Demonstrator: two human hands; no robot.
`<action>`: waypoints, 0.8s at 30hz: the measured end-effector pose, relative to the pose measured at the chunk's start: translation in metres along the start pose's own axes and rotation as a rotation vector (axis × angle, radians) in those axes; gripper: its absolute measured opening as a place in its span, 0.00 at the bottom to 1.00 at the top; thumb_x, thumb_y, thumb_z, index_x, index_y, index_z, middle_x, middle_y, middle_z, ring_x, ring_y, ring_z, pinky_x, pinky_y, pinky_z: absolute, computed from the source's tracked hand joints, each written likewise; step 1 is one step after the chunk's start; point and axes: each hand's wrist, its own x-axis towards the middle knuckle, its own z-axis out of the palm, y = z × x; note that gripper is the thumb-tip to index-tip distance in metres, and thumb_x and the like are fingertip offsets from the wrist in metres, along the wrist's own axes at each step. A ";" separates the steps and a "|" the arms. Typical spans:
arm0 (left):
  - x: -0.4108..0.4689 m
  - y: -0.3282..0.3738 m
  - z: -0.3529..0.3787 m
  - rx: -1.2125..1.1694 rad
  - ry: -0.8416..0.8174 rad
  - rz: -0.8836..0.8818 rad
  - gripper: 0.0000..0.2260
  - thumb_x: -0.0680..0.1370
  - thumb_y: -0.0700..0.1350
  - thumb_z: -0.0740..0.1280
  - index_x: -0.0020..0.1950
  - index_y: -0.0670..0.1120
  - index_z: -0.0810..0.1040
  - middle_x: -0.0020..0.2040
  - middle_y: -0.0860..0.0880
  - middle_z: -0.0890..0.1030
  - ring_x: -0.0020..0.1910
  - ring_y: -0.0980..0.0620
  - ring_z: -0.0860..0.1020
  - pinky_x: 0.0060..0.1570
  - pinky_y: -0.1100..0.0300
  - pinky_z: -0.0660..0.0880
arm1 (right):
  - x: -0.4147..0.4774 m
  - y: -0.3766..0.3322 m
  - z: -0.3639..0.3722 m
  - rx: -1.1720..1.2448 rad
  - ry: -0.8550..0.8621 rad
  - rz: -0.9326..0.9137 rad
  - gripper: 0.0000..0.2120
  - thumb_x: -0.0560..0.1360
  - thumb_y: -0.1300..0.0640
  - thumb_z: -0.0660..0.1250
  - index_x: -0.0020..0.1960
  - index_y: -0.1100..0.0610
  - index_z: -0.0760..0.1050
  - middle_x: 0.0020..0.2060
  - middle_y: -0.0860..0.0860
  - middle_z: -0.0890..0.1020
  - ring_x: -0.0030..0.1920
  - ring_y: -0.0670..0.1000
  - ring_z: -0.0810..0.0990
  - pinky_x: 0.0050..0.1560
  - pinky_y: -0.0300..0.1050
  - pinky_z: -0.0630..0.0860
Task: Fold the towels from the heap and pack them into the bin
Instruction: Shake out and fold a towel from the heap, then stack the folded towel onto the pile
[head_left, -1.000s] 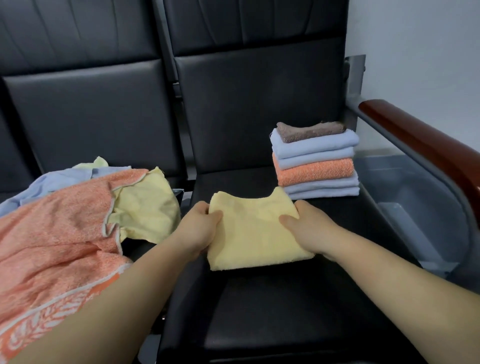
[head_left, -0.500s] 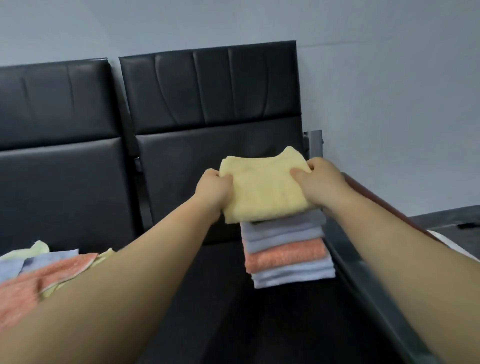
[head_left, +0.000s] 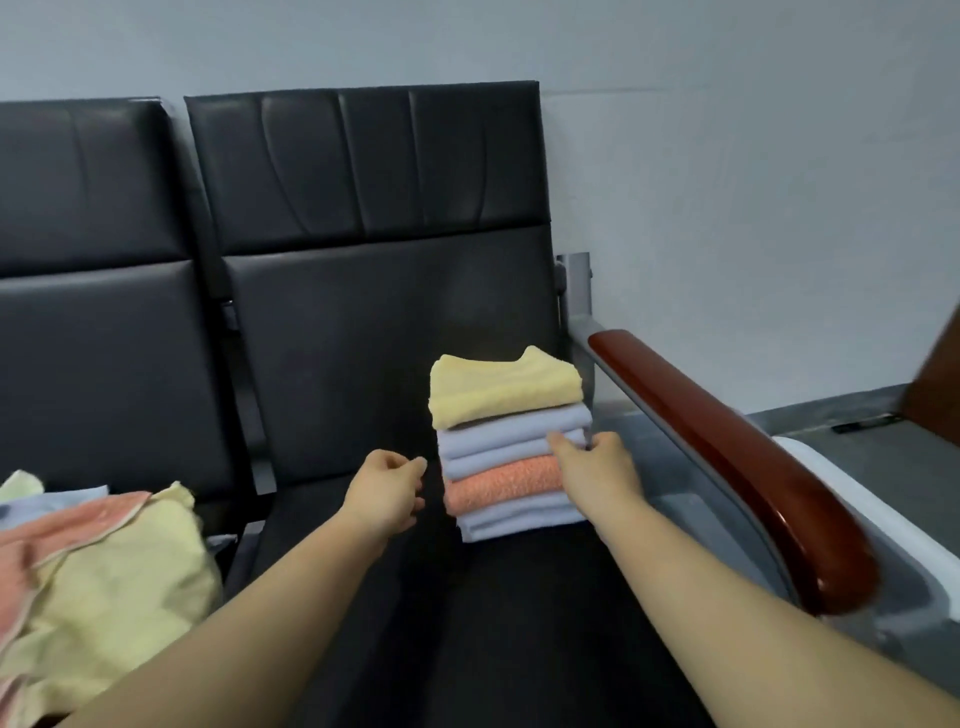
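The folded yellow towel (head_left: 501, 395) tops the stack (head_left: 506, 449) of 7 or so folded towels at the back of the black seat (head_left: 519, 623). Your left hand (head_left: 384, 493) hangs just left of it, fingers loosely curled, holding nothing. Your right hand (head_left: 597, 473) is spread loosely and seems to touch the stack's blue layers. The unfolded heap (head_left: 119, 561) lies on the neighbouring seat. The grey bin (head_left: 831, 480) sits beyond the wooden armrest (head_left: 727, 457).
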 end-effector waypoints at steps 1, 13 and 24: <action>-0.012 -0.014 -0.005 0.025 0.013 -0.013 0.09 0.81 0.49 0.67 0.52 0.44 0.73 0.44 0.45 0.79 0.37 0.49 0.78 0.34 0.55 0.75 | -0.015 0.008 0.001 -0.007 -0.019 0.015 0.26 0.74 0.40 0.66 0.64 0.57 0.75 0.53 0.54 0.82 0.47 0.56 0.81 0.42 0.49 0.79; -0.128 -0.085 -0.179 0.646 -0.141 -0.201 0.10 0.77 0.51 0.71 0.52 0.45 0.79 0.38 0.42 0.82 0.33 0.47 0.78 0.29 0.63 0.72 | -0.192 0.005 0.120 -0.389 -0.588 -0.187 0.24 0.77 0.41 0.70 0.69 0.52 0.74 0.64 0.50 0.79 0.60 0.52 0.79 0.57 0.46 0.76; -0.145 -0.121 -0.349 0.578 0.460 -0.026 0.14 0.76 0.50 0.73 0.60 0.51 0.77 0.56 0.49 0.79 0.44 0.50 0.80 0.40 0.57 0.73 | -0.282 -0.098 0.280 -0.412 -0.833 -0.482 0.18 0.78 0.47 0.69 0.66 0.51 0.77 0.63 0.50 0.80 0.61 0.55 0.79 0.61 0.46 0.77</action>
